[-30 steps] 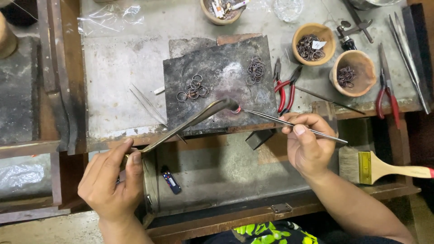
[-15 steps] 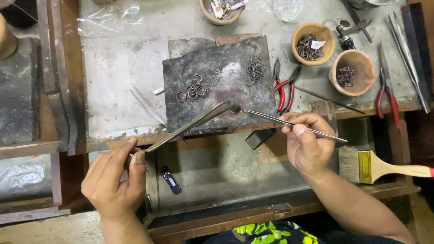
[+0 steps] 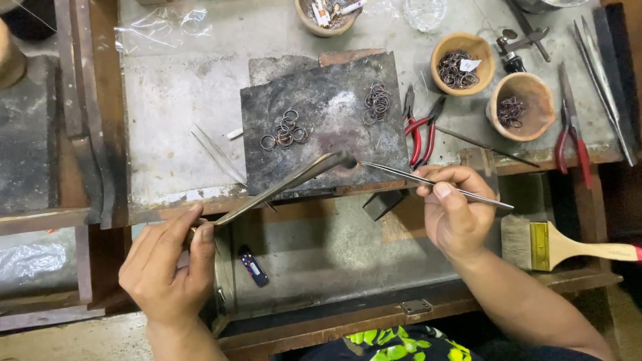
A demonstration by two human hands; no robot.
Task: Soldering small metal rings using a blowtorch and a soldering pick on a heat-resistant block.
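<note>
A worn, scorched grey workbench (image 3: 180,120) fills the view, with a wooden drawer tray (image 3: 321,267) pulled out below it. On the bench lies a dark charred soldering block (image 3: 321,113) carrying small wire rings (image 3: 284,130). The left hand (image 3: 167,267) grips a long metal torch pipe (image 3: 287,180), its tip over the block's front edge. The right hand (image 3: 455,214) pinches thin tweezers (image 3: 428,182), their point meeting that tip. Clay bowls (image 3: 525,107), red pliers (image 3: 421,127) and a paintbrush (image 3: 562,244) lie nearby.

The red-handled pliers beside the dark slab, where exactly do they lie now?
In the head view, the red-handled pliers lie on the bench right of the dark slab, beside the ring pile, above the right hand.
</note>
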